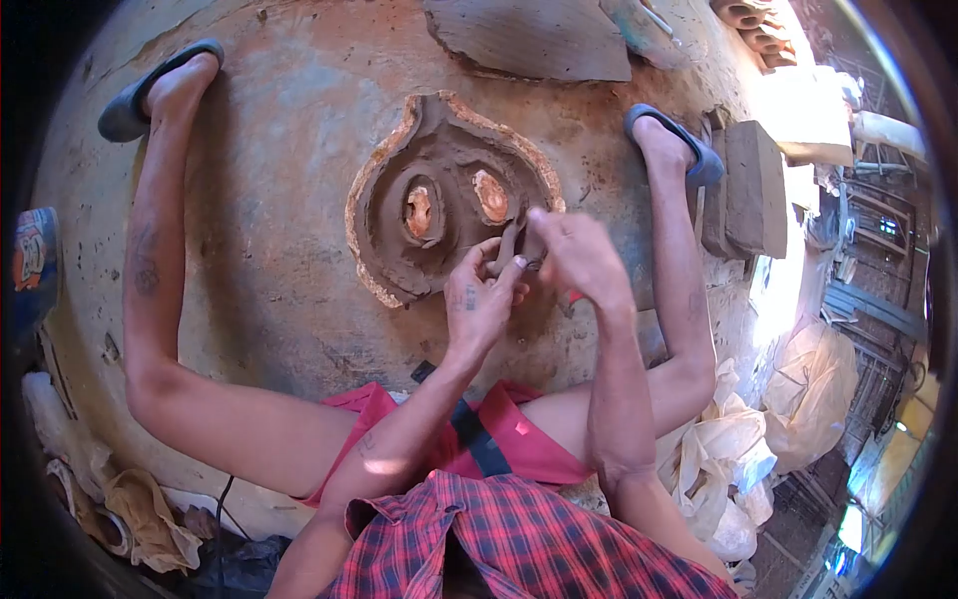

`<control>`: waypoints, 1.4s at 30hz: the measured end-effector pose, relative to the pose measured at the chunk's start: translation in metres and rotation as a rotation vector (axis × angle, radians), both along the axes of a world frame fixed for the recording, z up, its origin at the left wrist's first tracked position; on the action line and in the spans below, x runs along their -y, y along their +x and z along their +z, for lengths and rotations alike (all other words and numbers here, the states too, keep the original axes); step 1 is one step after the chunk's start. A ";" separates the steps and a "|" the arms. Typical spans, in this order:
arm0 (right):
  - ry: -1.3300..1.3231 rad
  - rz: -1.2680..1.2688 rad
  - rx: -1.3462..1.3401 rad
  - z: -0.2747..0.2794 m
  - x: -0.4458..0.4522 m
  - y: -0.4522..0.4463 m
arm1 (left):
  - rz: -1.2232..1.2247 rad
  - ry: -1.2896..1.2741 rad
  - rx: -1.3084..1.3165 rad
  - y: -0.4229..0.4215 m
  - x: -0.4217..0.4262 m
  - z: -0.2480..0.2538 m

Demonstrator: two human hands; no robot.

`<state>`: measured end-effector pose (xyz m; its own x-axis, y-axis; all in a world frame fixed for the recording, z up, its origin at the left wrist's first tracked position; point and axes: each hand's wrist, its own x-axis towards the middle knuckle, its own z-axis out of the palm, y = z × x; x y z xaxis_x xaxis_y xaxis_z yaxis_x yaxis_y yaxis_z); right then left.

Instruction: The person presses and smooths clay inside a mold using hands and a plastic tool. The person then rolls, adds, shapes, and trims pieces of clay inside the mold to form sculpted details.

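Between my outstretched legs lies a mould (pixel 356 215) with a rough, pale orange rim. Dark grey wet clay (pixel 454 160) lines its inside, around two raised ovals with orange-brown centres. My left hand (pixel 482 301) is at the mould's lower right edge, its fingers closed on a strip of grey clay (pixel 509 243). Beside it my right hand (pixel 582 262) is curled, fingers bent toward the same clay and slightly blurred. Its fingertips are partly hidden, but grey clay shows between the two hands.
A broad grey clay slab (pixel 529 40) lies beyond the mould. Clay blocks (pixel 753 190) stand past my right foot. Crumpled plastic bags (pixel 723 439) lie by my right knee. At the far left is a blue printed container (pixel 36 262).
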<state>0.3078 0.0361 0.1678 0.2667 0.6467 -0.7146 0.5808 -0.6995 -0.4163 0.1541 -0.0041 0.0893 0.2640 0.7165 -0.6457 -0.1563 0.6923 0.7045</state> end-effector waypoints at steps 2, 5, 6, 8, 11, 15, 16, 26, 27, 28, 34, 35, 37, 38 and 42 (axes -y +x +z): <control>0.157 0.142 0.115 -0.014 0.002 0.021 | 0.065 -0.022 0.007 0.000 0.000 -0.003; 0.493 0.452 0.425 -0.030 -0.009 0.040 | 0.016 0.064 -0.143 -0.004 -0.003 0.004; 0.596 0.526 0.384 -0.042 -0.015 0.046 | -0.021 0.089 -0.187 -0.007 -0.004 0.005; 0.700 0.605 0.339 -0.051 -0.025 0.051 | -0.052 0.114 -0.231 -0.011 -0.008 0.008; 0.622 0.682 0.376 -0.054 -0.032 0.043 | -0.073 0.213 -0.356 -0.019 -0.009 0.011; 0.527 0.696 0.435 -0.053 -0.026 0.033 | -0.122 0.434 -0.512 -0.026 -0.016 0.008; 0.515 0.681 0.389 -0.054 -0.024 0.032 | -0.119 0.513 -0.544 -0.028 -0.017 0.007; 0.666 0.551 0.387 -0.064 -0.005 0.013 | -0.286 0.751 -0.628 -0.046 -0.046 0.009; 0.669 0.513 0.392 -0.066 -0.005 0.011 | -0.288 0.804 -0.639 -0.049 -0.049 0.006; 0.668 0.475 0.393 -0.069 -0.003 0.007 | -0.292 0.853 -0.651 -0.052 -0.050 0.004; 0.723 0.371 0.430 -0.076 0.010 -0.006 | -0.442 0.869 -0.788 -0.057 -0.063 0.018; 0.724 0.371 0.427 -0.078 0.008 -0.009 | -0.442 0.869 -0.792 -0.058 -0.065 0.016; 0.688 0.310 0.469 -0.082 0.007 -0.015 | -0.463 0.949 -0.749 -0.060 -0.073 0.007; 0.692 0.308 0.472 -0.084 0.006 -0.016 | -0.462 0.954 -0.748 -0.060 -0.078 0.007; 0.746 0.291 0.489 -0.082 0.008 -0.020 | -0.545 1.067 -0.722 -0.063 -0.096 0.005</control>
